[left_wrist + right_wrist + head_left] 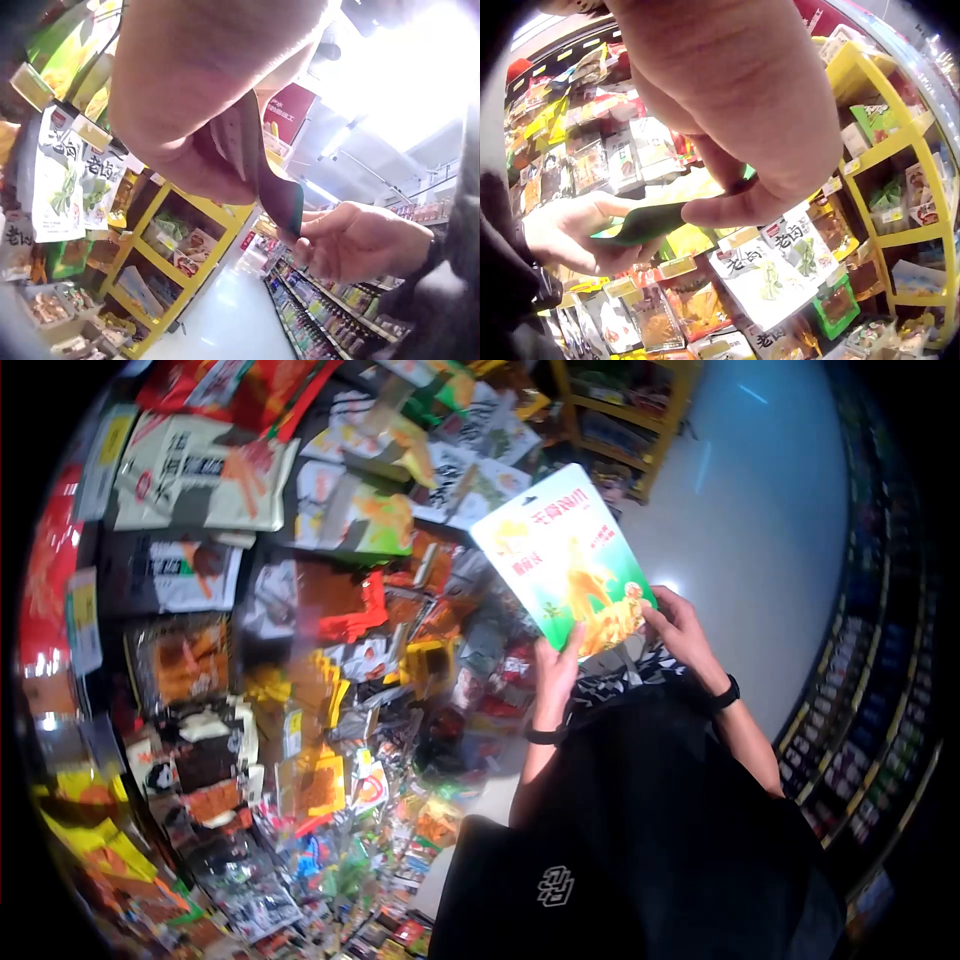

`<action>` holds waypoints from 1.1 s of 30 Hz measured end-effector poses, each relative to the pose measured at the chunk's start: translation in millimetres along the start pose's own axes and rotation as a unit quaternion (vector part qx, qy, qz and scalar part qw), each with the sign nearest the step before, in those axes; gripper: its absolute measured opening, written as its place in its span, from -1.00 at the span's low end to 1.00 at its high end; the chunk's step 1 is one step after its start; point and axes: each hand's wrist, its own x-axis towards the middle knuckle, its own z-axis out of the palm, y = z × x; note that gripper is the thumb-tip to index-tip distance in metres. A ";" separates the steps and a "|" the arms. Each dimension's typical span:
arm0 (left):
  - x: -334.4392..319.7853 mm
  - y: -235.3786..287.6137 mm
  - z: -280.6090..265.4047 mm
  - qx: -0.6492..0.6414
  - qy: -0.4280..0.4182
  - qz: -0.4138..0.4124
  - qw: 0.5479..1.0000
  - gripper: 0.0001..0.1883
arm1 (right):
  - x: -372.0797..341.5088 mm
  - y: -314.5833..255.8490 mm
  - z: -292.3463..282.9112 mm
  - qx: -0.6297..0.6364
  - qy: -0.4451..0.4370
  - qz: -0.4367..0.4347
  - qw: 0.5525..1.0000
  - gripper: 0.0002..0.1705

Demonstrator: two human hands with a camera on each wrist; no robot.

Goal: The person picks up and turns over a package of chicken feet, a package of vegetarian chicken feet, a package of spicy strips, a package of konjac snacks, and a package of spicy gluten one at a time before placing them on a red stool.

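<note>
A white and green snack pouch (562,560) with red lettering, a food picture and a hang hole is held up, tilted, before the person's torso. The left hand (558,672) pinches its lower left corner with the thumb on the printed face. At the lower right edge, the right hand (682,632) grips it, thumb in front. Seen almost edge-on in the left wrist view, the pouch (279,196) looks thin and slightly bent between both hands. The right wrist view shows its dark green side (651,223), with the right hand (739,112) large in front.
Packed racks of hanging snack bags (330,750) fill the left side. A yellow shelf unit (645,425) stands beyond the pouch, beside pale shiny floor (745,530). Shelves of bottles (330,311) line the aisle's right. White pouches (761,274) hang close under the right hand.
</note>
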 end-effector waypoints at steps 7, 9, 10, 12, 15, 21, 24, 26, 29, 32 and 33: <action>-3.9 10.5 -31.1 -0.049 0.101 0.001 0.994 -0.65 | 40.9 -10.1 38.5 -0.053 -0.083 0.011 0.995 -0.71; 6.5 9.2 -38.5 -0.072 0.120 -0.008 0.990 -0.64 | 59.6 -14.2 44.0 -0.093 -0.109 -0.019 0.990 -0.70; 13.9 9.3 -42.2 -0.095 0.133 -0.013 0.986 -0.64 | 72.3 -15.8 46.0 -0.130 -0.128 -0.055 0.982 -0.69; 24.5 27.1 -48.2 -0.096 0.150 -0.028 0.984 -0.62 | 93.8 -22.8 54.0 -0.149 -0.142 -0.084 0.975 -0.67; 39.5 50.8 -46.3 -0.110 0.185 0.004 0.977 -0.63 | 123.2 -46.2 68.2 -0.086 -0.160 -0.073 0.981 -0.67; 64.1 98.7 -44.8 0.007 0.204 0.095 0.974 -0.72 | 164.4 -80.3 80.8 -0.036 -0.213 -0.045 0.975 -0.70; 78.8 81.2 -52.7 0.022 0.275 0.049 0.960 -0.73 | 181.8 -87.4 85.4 -0.014 -0.226 -0.067 0.972 -0.71; 82.8 82.4 -52.5 -0.018 0.286 0.060 0.956 -0.74 | 193.3 -90.7 86.3 -0.027 -0.256 -0.052 0.965 -0.72; 91.0 82.7 -53.4 -0.011 0.327 0.063 0.943 -0.75 | 209.8 -91.3 93.8 -0.029 -0.277 -0.061 0.959 -0.69; 94.6 86.4 -56.9 -0.020 0.342 0.037 0.939 -0.70 | 219.5 -99.2 101.8 -0.031 -0.296 -0.059 0.953 -0.65; 97.8 87.9 -57.6 -0.018 0.346 0.043 0.937 -0.70 | 222.4 -100.3 104.0 -0.023 -0.302 -0.048 0.952 -0.65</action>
